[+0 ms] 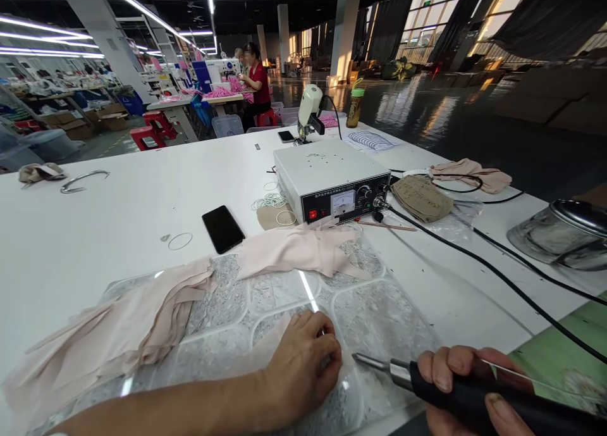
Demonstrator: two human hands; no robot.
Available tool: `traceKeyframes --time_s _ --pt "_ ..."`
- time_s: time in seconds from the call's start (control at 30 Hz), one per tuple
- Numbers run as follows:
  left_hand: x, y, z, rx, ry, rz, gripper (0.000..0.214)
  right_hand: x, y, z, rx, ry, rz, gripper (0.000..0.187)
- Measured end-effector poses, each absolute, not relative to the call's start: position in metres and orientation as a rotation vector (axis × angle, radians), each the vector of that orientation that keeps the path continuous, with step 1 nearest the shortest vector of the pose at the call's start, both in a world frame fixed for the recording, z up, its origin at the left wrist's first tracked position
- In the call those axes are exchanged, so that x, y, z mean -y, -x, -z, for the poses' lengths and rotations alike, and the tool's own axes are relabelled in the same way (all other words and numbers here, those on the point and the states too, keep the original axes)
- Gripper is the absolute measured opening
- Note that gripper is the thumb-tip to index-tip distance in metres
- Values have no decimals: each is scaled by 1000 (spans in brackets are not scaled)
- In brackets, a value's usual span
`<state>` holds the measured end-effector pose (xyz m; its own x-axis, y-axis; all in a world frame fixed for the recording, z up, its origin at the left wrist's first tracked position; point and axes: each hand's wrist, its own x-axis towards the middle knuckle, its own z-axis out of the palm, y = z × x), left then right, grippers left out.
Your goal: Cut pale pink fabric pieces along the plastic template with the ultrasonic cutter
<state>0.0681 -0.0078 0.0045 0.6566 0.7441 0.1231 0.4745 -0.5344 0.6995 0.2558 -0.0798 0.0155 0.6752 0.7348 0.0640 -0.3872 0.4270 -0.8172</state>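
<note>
My left hand (306,357) rests on a clear patterned mat (374,309), fingers curled and pressed together; what they pinch is hidden. A thin, pale pink fabric piece (271,344) lies beside that hand, partly under it. My right hand (455,376) is wrapped round the black handle of an ultrasonic hand tool (401,371). Its pointed metal tip aims left, a short way from my left fingers and just over the mat. To the left lies a stack of pale pink fabric pieces (128,322). More pink pieces (294,249) lie at the mat's far edge.
A control box (332,176) with a dial and black cable (455,252) stands behind the mat. Around it are a phone (222,229), rubber bands (270,200), a brown cloth bundle (422,199) and a metal-lidded container (564,233). Farther back, a person in red (257,81) sits sewing.
</note>
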Motion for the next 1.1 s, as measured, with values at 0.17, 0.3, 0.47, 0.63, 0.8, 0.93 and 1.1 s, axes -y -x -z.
traceKeyframes --time_s 0.17,0.3,0.47,0.63,0.8,0.93,1.1 --pt "5 -69 -7 -968 -2195 -503 14 76 -253 -19 458 844 -724 16" --pt "3 -69 -11 -980 -2167 -460 15 73 -252 -21 477 833 -714 14" --pt "3 -70 -18 -1008 -2152 -378 16 75 -255 -18 470 820 -717 12" --pt "3 -71 -17 -1010 -2158 -369 16 75 -257 -19 489 797 -703 14" --pt "3 -71 -15 -1014 -2189 -377 16 76 -259 -19 474 824 -703 15" --pt "2 -71 -14 -995 -2210 -391 16 80 -262 -16 476 824 -696 15" --pt "2 -72 -15 -1006 -2229 -342 15 83 -263 -12 461 831 -713 15"
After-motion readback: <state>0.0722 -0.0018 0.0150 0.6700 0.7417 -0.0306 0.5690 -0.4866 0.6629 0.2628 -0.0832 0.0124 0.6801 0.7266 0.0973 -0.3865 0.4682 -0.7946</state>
